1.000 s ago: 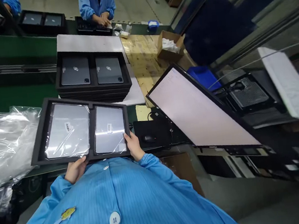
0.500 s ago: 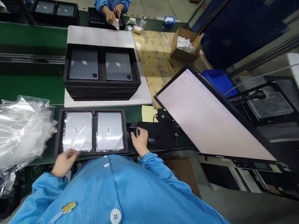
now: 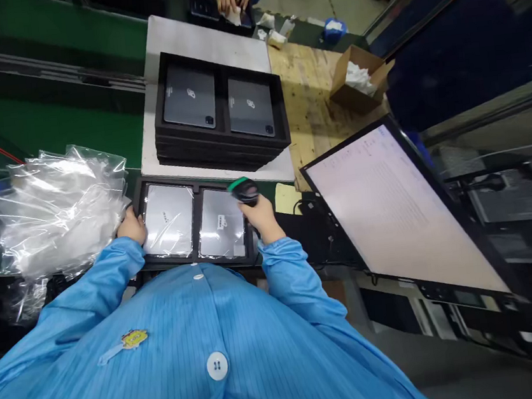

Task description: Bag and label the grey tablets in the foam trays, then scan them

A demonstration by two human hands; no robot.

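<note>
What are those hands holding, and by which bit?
Right hand: black scanner, gripped below its head. Left hand: beside the tray, grip unclear.

Bench (image 3: 133,158), green-topped; along its near edge lies one shallow black tray (image 3: 196,223) seating two film-wrapped tablets (image 3: 169,217), side by side. Left of the tray, just beside it: one loose heap of clear plastic bags (image 3: 63,210). Right of the tray: one yellow paper slip (image 3: 286,198) and one black mat (image 3: 294,227), the mat partly hidden. Behind the tray: one white board (image 3: 208,32), bearing a stack of black trays (image 3: 221,145). Right of the board: one wooden panel (image 3: 308,121), with an open cardboard box (image 3: 354,94) at its far right.
</note>
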